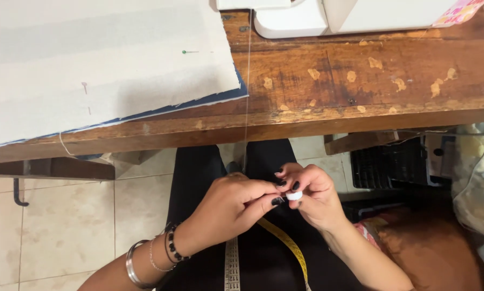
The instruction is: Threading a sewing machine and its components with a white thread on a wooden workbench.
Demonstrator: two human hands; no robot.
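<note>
White bobbin [294, 195] pinched between one left hand [228, 207] and one right hand [317, 196].

Soft, even indoor light falls from above, brightest on the pale fabric [91, 70] and the white machine [328, 16] at the top edge. The wooden counter [360, 81] shows a mild sheen. Below its edge things sit in shadow and look dim. Focus is fairly sharp; the right-hand corner blurs slightly.
</note>
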